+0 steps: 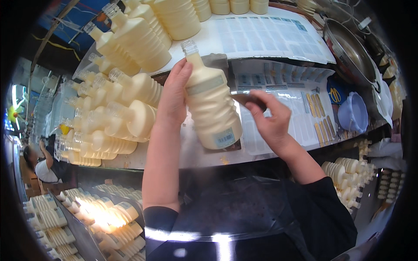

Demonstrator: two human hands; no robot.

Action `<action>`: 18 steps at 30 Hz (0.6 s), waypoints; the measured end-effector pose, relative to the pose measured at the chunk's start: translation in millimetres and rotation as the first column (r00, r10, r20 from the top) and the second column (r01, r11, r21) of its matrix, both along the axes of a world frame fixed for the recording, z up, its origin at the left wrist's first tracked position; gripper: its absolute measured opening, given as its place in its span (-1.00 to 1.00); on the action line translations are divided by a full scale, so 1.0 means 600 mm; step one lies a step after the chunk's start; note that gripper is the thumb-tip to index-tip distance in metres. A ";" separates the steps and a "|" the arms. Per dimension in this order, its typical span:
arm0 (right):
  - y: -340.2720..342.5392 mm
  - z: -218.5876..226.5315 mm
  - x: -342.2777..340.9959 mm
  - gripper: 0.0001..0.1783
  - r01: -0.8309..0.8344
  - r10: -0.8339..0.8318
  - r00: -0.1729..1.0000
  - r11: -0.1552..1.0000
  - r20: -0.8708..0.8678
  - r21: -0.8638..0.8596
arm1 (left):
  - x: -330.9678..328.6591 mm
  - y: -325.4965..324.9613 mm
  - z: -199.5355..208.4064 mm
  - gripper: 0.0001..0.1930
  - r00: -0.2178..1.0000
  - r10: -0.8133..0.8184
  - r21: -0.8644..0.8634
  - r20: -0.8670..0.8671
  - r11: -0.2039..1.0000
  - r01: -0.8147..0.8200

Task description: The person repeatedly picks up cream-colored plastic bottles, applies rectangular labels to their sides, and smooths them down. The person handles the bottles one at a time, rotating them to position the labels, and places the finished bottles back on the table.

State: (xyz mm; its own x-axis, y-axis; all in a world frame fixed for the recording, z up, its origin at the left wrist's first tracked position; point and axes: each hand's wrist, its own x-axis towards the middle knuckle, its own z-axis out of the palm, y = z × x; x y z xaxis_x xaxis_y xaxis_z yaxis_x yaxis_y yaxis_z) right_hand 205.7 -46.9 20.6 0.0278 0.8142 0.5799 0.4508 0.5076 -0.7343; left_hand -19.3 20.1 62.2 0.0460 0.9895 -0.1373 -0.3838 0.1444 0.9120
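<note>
A cream bottle [212, 115] with ribbed sides and a clear threaded neck leans slightly on the worktable in front of me. My left hand [175, 93] grips its left side near the shoulder, thumb toward the neck. A pale blue-grey band lies across the upper body, and a small label [225, 138] with a barcode sits low on the front. Pinched between the thumb and fingers of my right hand [275, 119] is a thin, dark, flat piece [251, 101], perhaps a scraper. Its tip is at the bottle's right edge; whether it touches cannot be made out.
Label sheets [278, 126] lie to the right, with gold strips [320, 117] on them. Past them are yellow-handled scissors [335, 95], a lilac bucket [353, 114] and a metal pan [352, 48]. Similar bottles [141, 117] crowd the left. Another person [45, 167] is far left.
</note>
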 end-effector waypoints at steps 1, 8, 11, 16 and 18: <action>0.008 0.020 -0.005 -0.68 0.020 -0.017 0.998 0.998 -0.056 0.058 | -0.004 -0.006 0.020 -0.48 0.997 -0.052 -0.013 -0.065 0.999 0.051; -0.004 0.045 -0.057 -0.55 -0.388 0.234 0.909 0.776 0.344 0.497 | 0.004 -0.044 0.057 -0.67 0.941 0.062 0.051 -0.333 0.998 -0.048; 0.007 0.028 -0.056 -0.74 -0.304 0.262 0.952 0.874 0.160 0.378 | -0.016 -0.071 0.047 -0.70 0.879 0.154 0.141 -0.452 0.985 -0.100; 0.052 -0.001 -0.053 -0.68 -0.418 0.305 0.798 0.901 -0.520 -0.112 | -0.016 -0.157 0.057 -0.74 0.720 0.347 0.508 -0.601 0.862 0.009; 0.071 -0.009 -0.046 -0.68 -0.450 0.320 0.810 0.877 -0.492 -0.169 | -0.014 -0.192 0.054 -0.75 0.599 0.487 0.661 -0.635 0.744 0.096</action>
State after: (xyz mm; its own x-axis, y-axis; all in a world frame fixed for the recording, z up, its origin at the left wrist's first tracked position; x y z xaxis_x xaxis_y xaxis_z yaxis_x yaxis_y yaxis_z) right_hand 177.9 -4.2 15.5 -0.1247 0.9308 0.3435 -0.1404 0.3262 -0.9348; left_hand -27.5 -94.9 94.8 0.0133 0.8216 0.5700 0.5088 -0.4962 0.7035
